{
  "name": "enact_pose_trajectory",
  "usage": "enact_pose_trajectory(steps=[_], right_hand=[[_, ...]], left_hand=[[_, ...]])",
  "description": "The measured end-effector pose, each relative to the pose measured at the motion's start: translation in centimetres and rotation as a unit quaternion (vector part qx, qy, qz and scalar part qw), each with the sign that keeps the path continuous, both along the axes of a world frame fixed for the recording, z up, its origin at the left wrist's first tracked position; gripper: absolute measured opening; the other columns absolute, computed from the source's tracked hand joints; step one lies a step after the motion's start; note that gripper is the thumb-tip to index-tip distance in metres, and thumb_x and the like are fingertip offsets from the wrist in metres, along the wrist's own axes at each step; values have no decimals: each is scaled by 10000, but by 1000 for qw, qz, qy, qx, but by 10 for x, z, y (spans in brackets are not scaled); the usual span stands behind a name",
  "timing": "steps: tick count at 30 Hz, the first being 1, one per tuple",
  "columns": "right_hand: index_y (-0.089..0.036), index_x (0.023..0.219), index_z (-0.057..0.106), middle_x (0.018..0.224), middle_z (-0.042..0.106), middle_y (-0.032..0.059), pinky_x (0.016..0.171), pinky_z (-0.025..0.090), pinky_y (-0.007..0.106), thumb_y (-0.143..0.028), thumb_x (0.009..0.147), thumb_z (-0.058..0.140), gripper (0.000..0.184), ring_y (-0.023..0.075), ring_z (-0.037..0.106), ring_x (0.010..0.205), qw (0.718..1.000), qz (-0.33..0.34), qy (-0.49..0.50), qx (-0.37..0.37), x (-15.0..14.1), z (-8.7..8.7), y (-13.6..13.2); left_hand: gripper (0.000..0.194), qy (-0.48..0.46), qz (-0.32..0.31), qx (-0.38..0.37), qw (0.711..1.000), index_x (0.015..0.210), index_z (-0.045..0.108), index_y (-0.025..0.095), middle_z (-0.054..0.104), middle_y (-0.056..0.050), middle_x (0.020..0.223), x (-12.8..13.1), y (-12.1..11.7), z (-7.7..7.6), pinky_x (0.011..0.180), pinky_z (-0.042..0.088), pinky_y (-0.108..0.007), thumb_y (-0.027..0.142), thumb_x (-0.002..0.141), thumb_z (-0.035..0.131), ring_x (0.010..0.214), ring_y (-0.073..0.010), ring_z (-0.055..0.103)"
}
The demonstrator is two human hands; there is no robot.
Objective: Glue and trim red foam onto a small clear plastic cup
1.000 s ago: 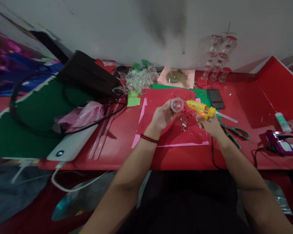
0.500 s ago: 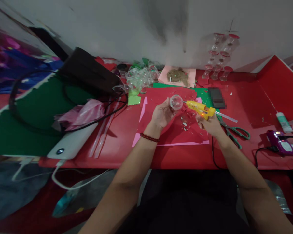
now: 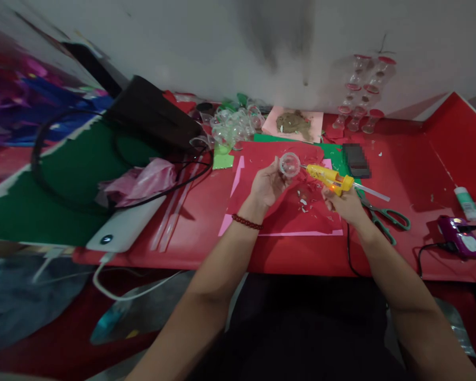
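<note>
My left hand [image 3: 267,185] is closed around a small clear plastic cup [image 3: 289,164], held up above a red paper sheet [image 3: 285,203]. My right hand [image 3: 343,203] grips a yellow glue gun [image 3: 327,178] with an orange light lit. The gun's nozzle points left and touches the cup's rim. A clear glue stick [image 3: 375,191] juts from the back of the gun. Small paper scraps [image 3: 303,198] lie on the red sheet under the hands.
Green-handled scissors [image 3: 386,217] lie right of my right hand. A heap of clear cups [image 3: 232,124] and stacked cups [image 3: 359,100] stand by the wall. A white power bank [image 3: 122,227], black bag [image 3: 154,119], black cable [image 3: 63,174], purple device [image 3: 458,235] and glue bottle [image 3: 468,203] surround the work spot.
Both hands stay together with the nozzle at the cup. The view has shifted slightly, and the cup has moved a little up.
</note>
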State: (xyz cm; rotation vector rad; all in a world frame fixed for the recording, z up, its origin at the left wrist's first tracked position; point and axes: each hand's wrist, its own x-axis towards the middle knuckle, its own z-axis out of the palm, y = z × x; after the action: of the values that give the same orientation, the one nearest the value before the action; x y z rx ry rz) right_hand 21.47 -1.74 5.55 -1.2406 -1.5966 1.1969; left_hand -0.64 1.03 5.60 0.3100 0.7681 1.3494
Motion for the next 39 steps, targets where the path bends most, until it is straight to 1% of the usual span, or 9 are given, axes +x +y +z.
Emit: enact_pose_trajectory(steps=[5,9,11,15,18,21,27,35,39], right_hand=[[-236,679,541,455,493,-48,443,365,256,-917,693,667,693,101,445,413,1000,7,-13,9,2,1,0],[-238,693,540,469,496,-49,433,360,256,-929,694,666,703,99,437,407,1000,6,-2,17,3,-1,1],[-238,693,536,475,498,-50,431,362,255,-934,678,678,710,97,436,406,1000,2,4,15,3,-1,2],[-238,685,531,477,501,-47,429,370,251,-944,666,677,721,98,447,407,1000,5,4,9,2,-2,2],[-236,696,549,473,506,-49,431,379,252,-933,674,679,710,100,456,403,1000,1,0,8,3,-5,2],[-236,719,563,479,522,-48,432,379,250,-902,689,699,681,103,465,407,1000,-1,0,5,4,-7,2],[-238,675,531,475,513,-42,433,377,256,-911,699,671,688,102,454,410,1000,9,-18,11,2,-2,0],[-236,666,540,446,504,-45,448,388,258,-866,717,681,648,108,459,408,999,9,-38,2,1,0,-2],[-241,659,535,442,504,-45,441,382,259,-820,731,690,604,110,454,404,999,10,-44,0,1,-1,-2]], left_hand=[[237,-10,-4,12,1000,940,754,160,732,-29,733,1,2,-2,555,516,-227,270,1028,562,612,-115,640],[186,-2,1,16,1000,902,748,174,739,-20,751,2,2,-1,578,528,-222,281,1000,632,613,-106,653],[138,4,4,14,1000,949,761,182,736,-14,746,3,3,-2,594,532,-229,268,979,657,618,-111,660],[166,7,3,17,1000,1052,776,187,739,-11,756,2,3,-3,638,547,-253,229,970,637,639,-123,662],[164,9,7,13,1000,962,771,190,743,-20,764,2,4,-3,628,539,-253,253,988,622,647,-129,661],[240,14,4,16,1000,881,757,181,738,-35,755,1,3,-2,583,518,-239,302,1014,600,623,-125,650],[307,20,3,15,1000,868,747,176,733,-37,740,0,4,-2,537,483,-232,304,1049,535,617,-120,641],[192,10,11,25,1000,832,719,177,708,-20,716,0,4,-3,523,463,-220,282,982,662,590,-102,614],[195,12,13,27,1000,836,722,176,717,-27,746,0,4,-2,518,455,-205,290,984,668,610,-100,625]])
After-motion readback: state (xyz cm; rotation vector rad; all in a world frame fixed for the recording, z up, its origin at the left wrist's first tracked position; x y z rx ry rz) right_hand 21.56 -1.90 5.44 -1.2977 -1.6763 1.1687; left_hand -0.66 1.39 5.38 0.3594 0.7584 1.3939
